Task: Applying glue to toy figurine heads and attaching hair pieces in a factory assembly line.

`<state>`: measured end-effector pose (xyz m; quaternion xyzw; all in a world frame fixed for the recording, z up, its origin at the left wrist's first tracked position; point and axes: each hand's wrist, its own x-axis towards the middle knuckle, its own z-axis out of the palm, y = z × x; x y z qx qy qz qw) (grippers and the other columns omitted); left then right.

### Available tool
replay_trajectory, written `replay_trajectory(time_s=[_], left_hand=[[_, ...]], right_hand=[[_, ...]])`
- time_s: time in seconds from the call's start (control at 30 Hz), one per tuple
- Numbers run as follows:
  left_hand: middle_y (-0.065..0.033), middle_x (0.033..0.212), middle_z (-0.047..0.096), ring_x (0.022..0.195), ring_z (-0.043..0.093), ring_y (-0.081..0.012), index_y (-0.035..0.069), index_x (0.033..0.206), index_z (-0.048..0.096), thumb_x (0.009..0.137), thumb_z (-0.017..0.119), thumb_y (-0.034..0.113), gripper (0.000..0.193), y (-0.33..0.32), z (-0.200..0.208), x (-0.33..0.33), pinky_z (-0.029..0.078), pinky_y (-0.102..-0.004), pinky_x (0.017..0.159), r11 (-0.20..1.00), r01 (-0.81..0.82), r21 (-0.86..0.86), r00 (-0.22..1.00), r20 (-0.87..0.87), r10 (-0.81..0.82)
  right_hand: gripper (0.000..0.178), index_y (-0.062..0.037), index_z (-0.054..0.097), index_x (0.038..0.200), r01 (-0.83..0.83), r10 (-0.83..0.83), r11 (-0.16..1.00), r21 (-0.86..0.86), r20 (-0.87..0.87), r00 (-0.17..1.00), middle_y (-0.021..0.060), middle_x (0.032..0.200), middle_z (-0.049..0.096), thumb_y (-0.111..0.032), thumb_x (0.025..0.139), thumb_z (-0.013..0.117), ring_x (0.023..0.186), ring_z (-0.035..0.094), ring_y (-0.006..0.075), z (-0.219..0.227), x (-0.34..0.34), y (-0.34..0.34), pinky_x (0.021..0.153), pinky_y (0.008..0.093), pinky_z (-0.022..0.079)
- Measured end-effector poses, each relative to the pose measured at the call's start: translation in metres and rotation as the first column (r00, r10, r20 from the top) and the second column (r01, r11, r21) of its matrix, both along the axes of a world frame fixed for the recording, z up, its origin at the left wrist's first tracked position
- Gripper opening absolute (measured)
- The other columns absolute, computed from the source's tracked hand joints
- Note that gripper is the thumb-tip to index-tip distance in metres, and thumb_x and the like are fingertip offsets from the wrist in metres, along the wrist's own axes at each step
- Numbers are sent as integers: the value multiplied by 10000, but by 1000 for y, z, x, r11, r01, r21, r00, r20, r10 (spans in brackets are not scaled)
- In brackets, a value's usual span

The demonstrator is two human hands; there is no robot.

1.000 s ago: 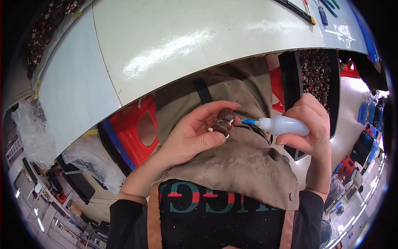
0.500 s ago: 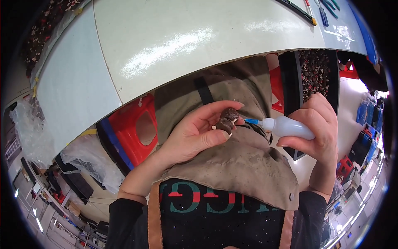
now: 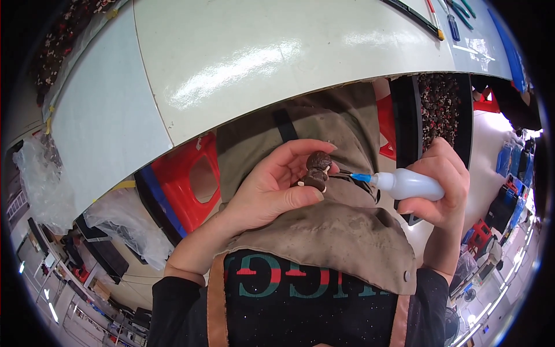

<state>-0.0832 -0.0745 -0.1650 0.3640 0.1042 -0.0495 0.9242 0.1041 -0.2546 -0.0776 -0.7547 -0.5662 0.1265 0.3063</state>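
Over my lap, my left hand (image 3: 272,185) holds a small dark-brown figurine (image 3: 317,170) with pale bits at its side and base. Thumb and fingers grip it from the left. My right hand (image 3: 442,179) is wrapped round a translucent white squeeze bottle (image 3: 407,184). The bottle lies nearly level, and its blue needle tip (image 3: 359,177) points left at the figurine. A small gap shows between the tip and the figurine. Some of my left fingers are hidden behind the figurine.
A pale table (image 3: 243,52) spans the far side. On its far right lie a brush (image 3: 435,23), a screwdriver (image 3: 453,28) and green-handled pliers (image 3: 461,8). A black crate of small brown pieces (image 3: 437,107) stands at my right. Red stools (image 3: 193,179) and plastic bags (image 3: 130,222) are at left.
My right hand has drawn the bottle slightly to the right, so its tip sits farther from the figurine. The figurine has turned a little in my left hand.
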Motion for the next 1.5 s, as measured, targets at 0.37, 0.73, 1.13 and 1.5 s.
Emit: replay_trajectory(time_s=[0.37, 0.73, 1.13, 1.5], left_hand=[[-89, 1142, 559, 1050, 528, -121, 67, 1273, 425, 730, 774, 159, 652, -4, 8, 2, 409, -242, 894, 999, -35, 26, 991, -130, 38], [-90, 1137, 554, 1074, 521, -136, 65, 1256, 432, 714, 776, 116, 644, -1, 6, 4, 406, -259, 916, 998, -50, 42, 989, -138, 56], [-93, 1135, 541, 1077, 512, -146, 58, 1254, 428, 714, 768, 80, 638, -4, 5, 2, 412, -264, 905, 994, -53, 95, 992, -108, 63], [-42, 1047, 505, 999, 505, -118, 59, 1199, 456, 710, 755, 25, 574, -6, 12, -1, 415, -255, 879, 863, -68, 501, 989, -79, 124]], right_hand=[[445, -57, 604, 700, 14, -14, 1000, 19, 13, 1000, 32, 624, 518, -429, 539, 788, 553, 481, 213, -14, -11, -1, 519, 318, 367], [480, -48, 591, 716, -24, 26, 1000, -16, 108, 994, 34, 622, 504, -469, 566, 768, 553, 471, 203, -11, -10, 5, 510, 308, 352], [434, -74, 565, 702, -51, 53, 999, -16, 206, 977, 15, 609, 481, -407, 545, 795, 511, 446, 186, -2, -15, 7, 485, 307, 333], [458, -47, 598, 745, -32, 29, 999, 21, 109, 994, 31, 648, 542, -417, 554, 790, 546, 470, 200, -29, -17, -5, 493, 311, 356]])
